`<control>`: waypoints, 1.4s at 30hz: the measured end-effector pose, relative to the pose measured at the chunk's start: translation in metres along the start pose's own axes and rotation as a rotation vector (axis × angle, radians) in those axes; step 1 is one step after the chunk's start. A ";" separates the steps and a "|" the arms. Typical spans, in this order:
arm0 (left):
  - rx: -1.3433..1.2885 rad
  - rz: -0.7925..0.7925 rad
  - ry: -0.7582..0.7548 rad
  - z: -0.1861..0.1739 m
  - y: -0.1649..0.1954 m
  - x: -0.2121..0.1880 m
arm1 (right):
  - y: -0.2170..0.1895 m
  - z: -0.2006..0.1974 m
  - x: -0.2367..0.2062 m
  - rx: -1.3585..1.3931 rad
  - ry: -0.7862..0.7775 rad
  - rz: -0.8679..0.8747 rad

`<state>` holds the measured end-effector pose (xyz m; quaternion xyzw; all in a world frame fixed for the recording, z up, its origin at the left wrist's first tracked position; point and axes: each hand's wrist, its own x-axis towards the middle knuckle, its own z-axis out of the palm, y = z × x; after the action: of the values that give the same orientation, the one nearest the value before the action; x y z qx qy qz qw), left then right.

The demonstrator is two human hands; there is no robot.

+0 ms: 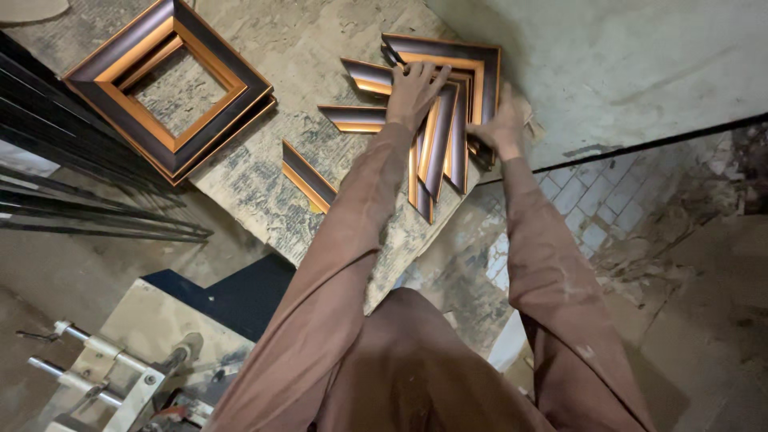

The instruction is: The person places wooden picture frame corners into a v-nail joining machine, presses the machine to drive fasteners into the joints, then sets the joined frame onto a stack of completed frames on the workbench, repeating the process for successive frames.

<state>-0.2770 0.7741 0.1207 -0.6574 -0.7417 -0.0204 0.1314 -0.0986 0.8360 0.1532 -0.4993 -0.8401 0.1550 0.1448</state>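
Pressing now: left hand (414,90) is lying open, flat on frame pieces (442,132) at bench (264,172) far edge.
R hand: right hand (500,128) is gripping stack's side.
Risk: stack is overhanging edge, pieces prob sliding off w/ a nudge.

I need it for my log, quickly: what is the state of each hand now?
Left hand: open, fingers spread flat on the L-shaped frame pieces.
Right hand: curled on the pieces' right edge; grip cannot be told.

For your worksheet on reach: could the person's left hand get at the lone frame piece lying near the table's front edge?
Probably yes. The left hand rests on the pile of frame pieces, and the lone frame piece lies closer in, beside that forearm, with bare table around it and nothing covering it.
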 end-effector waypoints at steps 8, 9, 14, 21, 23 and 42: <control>-0.130 -0.288 0.213 -0.034 -0.047 -0.057 | 0.059 -0.008 -0.023 0.185 0.138 -0.149; -0.169 -0.341 0.226 -0.045 -0.057 -0.068 | 0.073 -0.013 -0.041 0.421 0.161 -0.206; -0.413 -0.575 0.481 -0.120 -0.091 -0.170 | 0.092 -0.039 -0.123 0.867 0.359 -0.256; -0.721 -0.651 0.401 -0.179 -0.057 -0.348 | 0.050 -0.098 -0.222 0.601 0.407 -0.454; -0.749 -0.721 0.304 -0.185 -0.043 -0.398 | 0.029 -0.093 -0.249 0.874 0.281 -0.395; -0.425 -1.630 0.290 -0.152 0.103 -0.860 | -0.121 0.148 -0.560 1.202 -0.519 -0.142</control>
<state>-0.0641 -0.0768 0.0618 0.0798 -0.9393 -0.3310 0.0432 0.0038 0.2685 0.0184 -0.2212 -0.6457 0.7027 0.2010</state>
